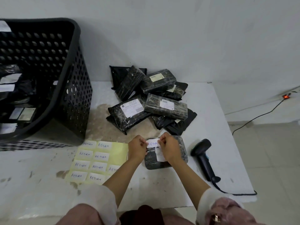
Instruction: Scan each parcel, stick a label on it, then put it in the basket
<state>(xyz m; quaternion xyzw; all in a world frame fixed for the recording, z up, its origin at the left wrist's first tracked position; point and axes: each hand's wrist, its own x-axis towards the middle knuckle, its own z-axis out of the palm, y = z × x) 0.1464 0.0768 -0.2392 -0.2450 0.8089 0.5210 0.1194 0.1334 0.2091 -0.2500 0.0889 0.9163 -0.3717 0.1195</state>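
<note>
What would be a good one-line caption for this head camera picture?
Both hands hold a "RETURN" label over a black parcel, scanner beside it.

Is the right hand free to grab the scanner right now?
Probably not yet: the right hand and left hand both pinch the RETURN label over the parcel. The scanner lies unobstructed beside it.

One head-worn view — looking forward and steeply down, close over the table (211,143) — wall at twelve o'clock.
</note>
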